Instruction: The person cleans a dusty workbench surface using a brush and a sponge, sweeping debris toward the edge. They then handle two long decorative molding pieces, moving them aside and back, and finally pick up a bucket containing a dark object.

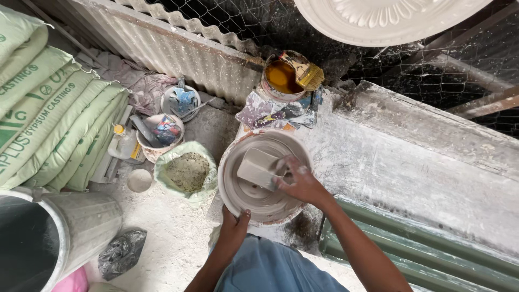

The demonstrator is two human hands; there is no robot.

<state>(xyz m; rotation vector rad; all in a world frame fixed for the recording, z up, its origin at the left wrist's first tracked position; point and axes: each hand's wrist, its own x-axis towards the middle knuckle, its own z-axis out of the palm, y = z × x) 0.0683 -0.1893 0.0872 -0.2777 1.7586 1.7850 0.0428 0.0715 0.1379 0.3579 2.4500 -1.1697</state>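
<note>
A round plaster-coated bowl [230,181] sits at the corner of a dusty white workbench [394,167], with wet grey plaster in it. My right hand [301,184] reaches into the bowl and grips a flat rectangular scraper [258,167] pressed against the plaster. My left hand [234,231] clasps the bowl's near rim, thumb over the edge.
A tin of amber liquid with a brush [289,75] stands behind the bowl on stained rags. On the floor: stacked green sacks [48,103], an open bag of powder [186,172], small tool buckets [162,132], a large metal drum [59,235]. A white moulded disc [378,19] hangs above.
</note>
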